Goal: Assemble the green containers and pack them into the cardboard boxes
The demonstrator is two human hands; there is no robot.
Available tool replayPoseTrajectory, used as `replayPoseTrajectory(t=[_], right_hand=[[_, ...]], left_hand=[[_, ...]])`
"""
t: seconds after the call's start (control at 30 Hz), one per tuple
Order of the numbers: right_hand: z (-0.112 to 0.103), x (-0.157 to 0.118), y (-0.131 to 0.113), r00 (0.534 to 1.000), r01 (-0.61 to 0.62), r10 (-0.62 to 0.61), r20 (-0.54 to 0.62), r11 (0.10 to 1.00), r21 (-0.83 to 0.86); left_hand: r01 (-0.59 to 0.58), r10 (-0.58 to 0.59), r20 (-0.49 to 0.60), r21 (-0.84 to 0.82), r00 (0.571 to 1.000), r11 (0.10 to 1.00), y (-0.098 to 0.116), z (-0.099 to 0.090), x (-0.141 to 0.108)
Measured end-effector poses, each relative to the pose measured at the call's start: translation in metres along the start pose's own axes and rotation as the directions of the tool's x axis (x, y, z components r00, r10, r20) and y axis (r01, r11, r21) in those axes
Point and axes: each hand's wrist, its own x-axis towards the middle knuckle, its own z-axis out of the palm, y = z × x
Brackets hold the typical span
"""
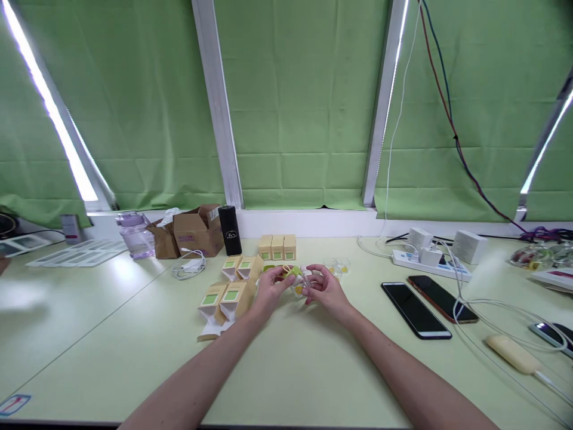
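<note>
Near the middle of the table, my left hand [269, 291] pinches a small green-and-white piece with a loop, at the top of a small clear container [299, 291] with something yellow in it. The fingers of my right hand [330, 292] curl round the container's other side. Its exact kind I cannot make out. Just behind my right hand lie small clear round pieces [339, 266] with yellow centres. Left of my left hand stand several open kraft-paper boxes [236, 298] with green windows or labels. Behind it, three closed kraft boxes [277, 247] stand in a row.
At back left are a purple water bottle [136, 237], a cardboard box [197, 232], a black cylinder [230, 230] and a coiled white cable [190, 264]. To the right lie two phones [417, 310], a power strip [430, 264] with chargers, and loose white cables.
</note>
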Motion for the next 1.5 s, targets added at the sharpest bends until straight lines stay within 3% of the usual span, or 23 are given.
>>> replayPoseTrajectory(t=[0.43, 0.77, 1.5], right_hand=[[0.002, -0.001, -0.002, 1.0, -0.023, 0.023, -0.009, 1.0, -0.002], [0.0, 0.001, 0.003, 1.0, -0.005, 0.005, -0.012, 1.0, -0.004], [0.001, -0.007, -0.002, 0.998, -0.028, 0.027, 0.053, 1.0, 0.0]], left_hand=[[-0.026, 0.028, -0.013, 0.079, 1.0, 0.997, -0.002, 0.001, 0.0], [0.048, -0.047, 0.056, -0.016, 0.997, 0.999, 0.007, 0.003, -0.001], [0.023, -0.031, 0.105, 0.073, 0.994, 0.997, 0.004, 0.003, -0.001]])
